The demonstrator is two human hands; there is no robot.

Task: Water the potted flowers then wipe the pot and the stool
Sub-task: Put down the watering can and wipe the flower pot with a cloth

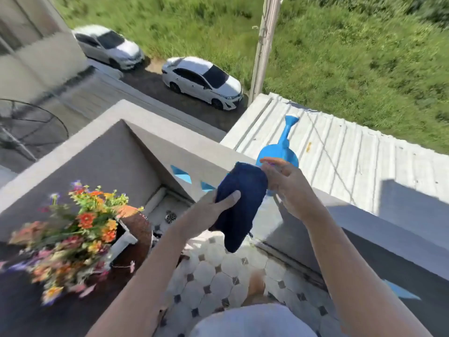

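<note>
Far left: a bunch of orange, yellow, pink and purple flowers (73, 229) stands in a white pot (124, 239), blurred by motion. The pot rests on a round dark brown stool (138, 229), of which only the top edge shows behind the blooms. Stool and pot sit in the corner of a grey concrete balcony wall (109, 152), above a floor of white octagonal tiles with small dark insets (218, 276).

Centre: the left hand (218, 203) has its grip closed on a dark navy blue cloth (240, 203), thumb across the front, fingers hidden behind the fabric. The cloth hangs loose below the hand, over the floor and clear of both pot and stool.

Right of centre: the right hand (284, 183) is spread open, palm toward the cloth, fingertips at its upper edge; whether they touch cannot be told. Behind this hand a blue plastic watering can (283, 144) stands on the wall's ledge, spout pointing away.

No brand, label or legible writing appears on any item.
</note>
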